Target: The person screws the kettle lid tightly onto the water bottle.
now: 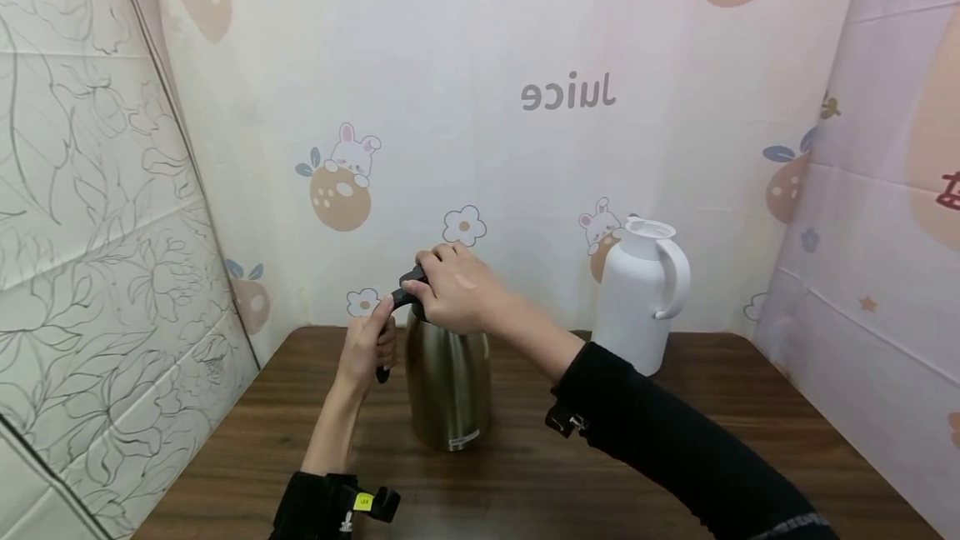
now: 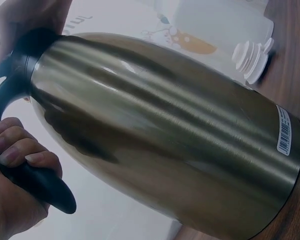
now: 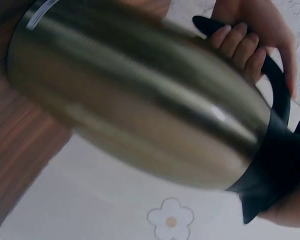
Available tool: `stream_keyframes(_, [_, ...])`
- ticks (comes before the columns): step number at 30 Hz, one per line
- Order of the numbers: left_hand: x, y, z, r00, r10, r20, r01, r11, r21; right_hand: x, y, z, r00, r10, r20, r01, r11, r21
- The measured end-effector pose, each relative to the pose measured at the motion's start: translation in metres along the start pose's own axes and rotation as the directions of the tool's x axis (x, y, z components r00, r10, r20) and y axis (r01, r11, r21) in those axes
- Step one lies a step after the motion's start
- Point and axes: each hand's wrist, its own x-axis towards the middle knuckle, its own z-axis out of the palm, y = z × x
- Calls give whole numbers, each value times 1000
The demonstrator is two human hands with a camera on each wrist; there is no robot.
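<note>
A brushed gold-steel thermos jug (image 1: 450, 390) with a black collar and handle stands on the table in front of me. My left hand (image 1: 367, 348) grips its black handle (image 2: 40, 182), fingers wrapped round it and thumb along the top. Over the jug's top lies my right hand (image 1: 461, 286), with its fingers bent over the black lid (image 3: 280, 160) and the thumb by the handle's upper end. Most of the lid is hidden under that hand in the head view. A barcode label (image 2: 284, 130) shows low on the jug's side.
To the right, at the back of the brown wooden table (image 1: 300, 423), stands a white jug (image 1: 633, 307) with a loop handle. A small white ribbed piece (image 2: 250, 60) shows on the table in the left wrist view. Printed cloth walls (image 1: 465, 148) enclose the back and sides.
</note>
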Motion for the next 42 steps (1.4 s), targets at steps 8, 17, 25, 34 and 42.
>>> stream_keyframes(8, [-2, -1, 2, 1000, 2, -19, -2, 1000, 2, 2, -30, 10, 969, 224, -107, -231, 971, -61])
stream_keyframes(17, [0, 1, -3, 998, 6, 55, -6, 1000, 7, 3, -33, 6, 962, 262, -79, -267, 962, -56])
stream_keyframes(25, [4, 3, -6, 995, 14, 94, -16, 1000, 19, -13, -3, 7, 988, 25, -149, -8, 994, 112])
stream_keyframes(34, [4, 4, -5, 996, 11, 90, -12, 1000, 19, -40, 17, 41, 823, -73, -563, 205, 963, 175])
stream_keyframes(42, [2, -2, -13, 982, 4, 187, 0, 1000, -23, -62, 11, 67, 709, 58, -702, 175, 951, 255])
